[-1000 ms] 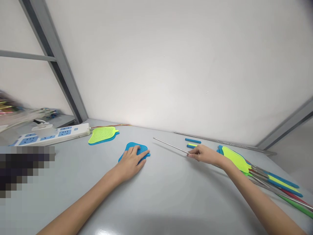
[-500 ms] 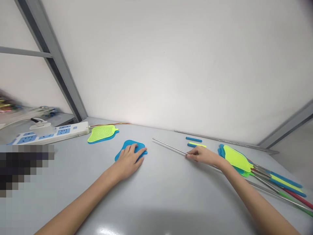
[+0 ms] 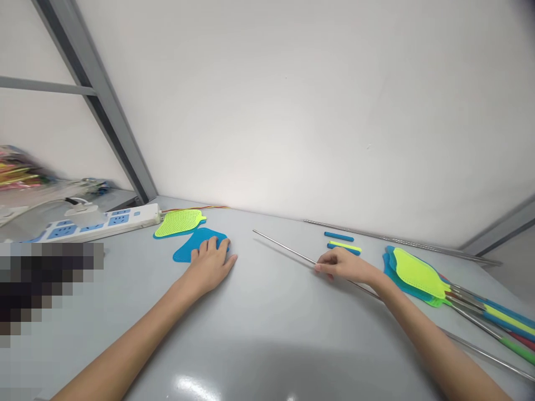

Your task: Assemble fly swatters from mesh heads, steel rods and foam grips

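Table (image 3: 271, 328), grey, smooth-topped. Bears all items below; its sheen suggests light pieces could skid under a push.

Held rod (image 3: 284, 246), thin, straight, silver metal. Tip right of the landmark, the blue perforated plastic swatter head (image 3: 188, 250), and apart from it. Rear length passes behind the forearm; where it ends cannot be told. A sideways swing could snag it on the pile.

Pile of swatters (image 3: 420, 273), yellow-green, blue and green plastic heads, metal shafts, coloured grips. Far right of the blue head. Loosely stacked; a knock from the forearm could spread it.

Loose rods (image 3: 401, 243), slim silver metal. Right of and beyond the blue head, along the table's back.

Power strip (image 3: 137, 217), white plastic, blue socket faces. Left of and beyond the blue head.

Right hand (image 3: 340, 264), right of the blue head. Thumb and fingers pinched on the held rod partway along; being long, the rod could tip or twist there.

Left hand (image 3: 211, 264), laid over the blue head, fingers spread, pressing rather than clasping; uneven pressure could spin the head.

Yellow-green perforated head (image 3: 178, 223), plastic, blue one beneath. Just beyond the blue head; a shove could disturb both.

Foam-like tubes (image 3: 345, 246), blue and yellow-green. Right of the blue head; could roll if brushed.
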{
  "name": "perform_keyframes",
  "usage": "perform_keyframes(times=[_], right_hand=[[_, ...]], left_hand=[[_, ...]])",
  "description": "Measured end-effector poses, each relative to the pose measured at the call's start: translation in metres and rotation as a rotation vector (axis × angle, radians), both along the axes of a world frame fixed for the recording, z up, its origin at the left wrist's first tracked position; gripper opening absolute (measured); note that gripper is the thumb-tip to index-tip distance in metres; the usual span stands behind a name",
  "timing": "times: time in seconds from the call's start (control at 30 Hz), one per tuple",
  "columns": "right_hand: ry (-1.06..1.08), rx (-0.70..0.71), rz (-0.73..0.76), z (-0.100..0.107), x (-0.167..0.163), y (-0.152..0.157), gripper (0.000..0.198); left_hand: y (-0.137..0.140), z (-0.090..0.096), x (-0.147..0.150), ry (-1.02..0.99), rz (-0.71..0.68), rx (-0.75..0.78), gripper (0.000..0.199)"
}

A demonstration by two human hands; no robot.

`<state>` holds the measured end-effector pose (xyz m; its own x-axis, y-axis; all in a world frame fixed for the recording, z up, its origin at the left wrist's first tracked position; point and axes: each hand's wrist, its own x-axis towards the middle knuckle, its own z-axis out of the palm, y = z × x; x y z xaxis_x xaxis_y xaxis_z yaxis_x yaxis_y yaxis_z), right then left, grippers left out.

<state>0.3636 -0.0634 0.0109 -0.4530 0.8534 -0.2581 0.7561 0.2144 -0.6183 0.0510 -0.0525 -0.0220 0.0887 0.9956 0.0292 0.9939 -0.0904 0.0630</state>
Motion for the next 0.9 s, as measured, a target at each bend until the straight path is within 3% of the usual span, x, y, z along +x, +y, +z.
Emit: perform_keyframes(times=[0.3, 0.43, 0.7, 0.9], right_hand=[[0.120, -0.123, 0.031, -0.008, -0.011, -0.003, 0.038], [0.177, -0.177, 0.030, -0.012, -0.015, -0.004, 0.038], [0.227, -0.188, -0.028, -0.022, -0.014, -0.003, 0.040], [0.245, -0.195, -0.032, -0.024, -0.013, -0.002, 0.040]], left_hand=[[-0.011, 0.001, 0.010, 0.073, 0.060, 0.005, 0.054], [-0.008, 0.001, 0.010, 0.014, 0.061, 0.017, 0.058], [-0.011, 0.002, 0.018, -0.252, -0.166, 0.083, 0.059], [-0.014, -0.003, 0.023, -0.341, -0.298, 0.108, 0.058]])
